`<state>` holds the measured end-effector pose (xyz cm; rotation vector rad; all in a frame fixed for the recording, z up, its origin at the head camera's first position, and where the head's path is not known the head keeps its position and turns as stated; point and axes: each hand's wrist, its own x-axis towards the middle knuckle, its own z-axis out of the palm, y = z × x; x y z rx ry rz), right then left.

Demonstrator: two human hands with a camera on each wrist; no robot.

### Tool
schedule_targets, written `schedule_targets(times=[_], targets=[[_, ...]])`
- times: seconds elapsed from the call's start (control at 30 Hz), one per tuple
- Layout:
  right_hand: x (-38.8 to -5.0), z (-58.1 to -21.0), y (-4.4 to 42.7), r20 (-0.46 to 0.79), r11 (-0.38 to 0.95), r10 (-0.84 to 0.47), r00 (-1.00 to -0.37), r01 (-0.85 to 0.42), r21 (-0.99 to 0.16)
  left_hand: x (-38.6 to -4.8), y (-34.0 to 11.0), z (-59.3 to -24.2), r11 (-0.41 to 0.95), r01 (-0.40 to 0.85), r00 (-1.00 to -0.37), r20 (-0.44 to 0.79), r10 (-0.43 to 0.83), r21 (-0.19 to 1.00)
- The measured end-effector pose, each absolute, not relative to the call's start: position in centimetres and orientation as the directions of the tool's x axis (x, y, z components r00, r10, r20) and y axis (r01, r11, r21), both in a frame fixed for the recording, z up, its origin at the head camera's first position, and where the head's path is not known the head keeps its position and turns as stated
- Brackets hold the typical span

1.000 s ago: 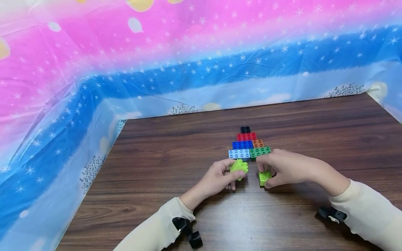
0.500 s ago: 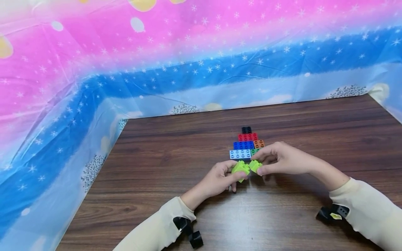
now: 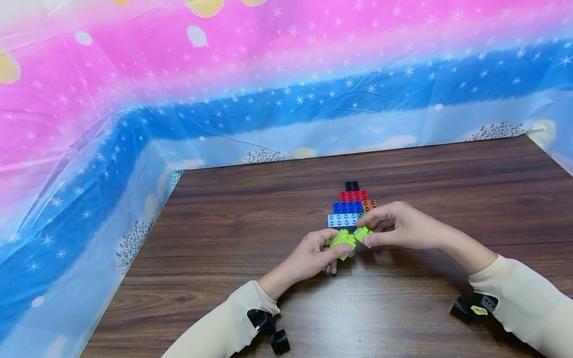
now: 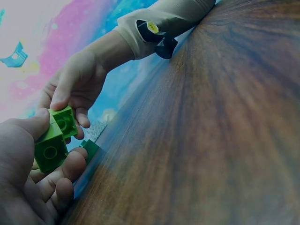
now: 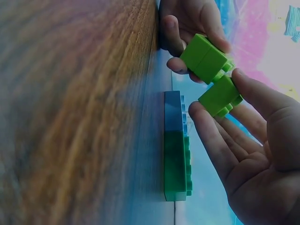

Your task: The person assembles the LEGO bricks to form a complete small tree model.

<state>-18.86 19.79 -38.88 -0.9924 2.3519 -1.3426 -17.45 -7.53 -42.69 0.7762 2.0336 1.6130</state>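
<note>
My left hand point(image 3: 309, 256) grips a lime green stack of toy building bricks point(image 5: 205, 58), with a seam showing between its layers and its studs facing my right hand. Thumb and fingers of my right hand point(image 3: 405, 226) pinch a smaller lime green brick point(image 5: 218, 97). The two lime pieces are held at a tilt above the table, very close together at their corners; whether they touch, I cannot tell. Just beyond them lie a light blue brick point(image 3: 342, 220) and a green brick point(image 5: 175, 164), side by side. My right fingers hide most of the green one in the head view.
Farther back, a blue brick point(image 3: 347, 208) and an orange brick point(image 3: 369, 204) form a row, then a red brick point(image 3: 353, 196), then a black brick point(image 3: 352, 186). All lie on the brown wooden table point(image 3: 241, 238). A patterned cloth point(image 3: 277, 114) hangs behind its edge.
My right hand has lifted the small lime brick off the table and brought it left and away from me, beside the lime stack. My left hand has stayed nearly still.
</note>
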Motion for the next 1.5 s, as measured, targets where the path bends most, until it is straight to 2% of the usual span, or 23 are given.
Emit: schedule_targets(times=[0.47,1.1,1.5], targets=[[-18.0,-39.7,18.0,0.271,0.239,-0.58,-0.768,-0.478,-0.845,-17.4,-7.5,-42.6,0.192,0.177,-0.755,0.008,0.656,0.965],[-17.6,-39.3,17.9,0.216,0.254,-0.622,-0.752,-0.455,-0.853,-17.4,-7.5,-42.8,0.217,0.199,-0.735,-0.001,0.678,0.956],[-17.6,-39.6,17.8,0.241,0.228,-0.612,-0.753,-0.46,-0.858,-17.4,-7.5,-42.8,0.201,0.208,-0.736,0.018,0.676,0.957]])
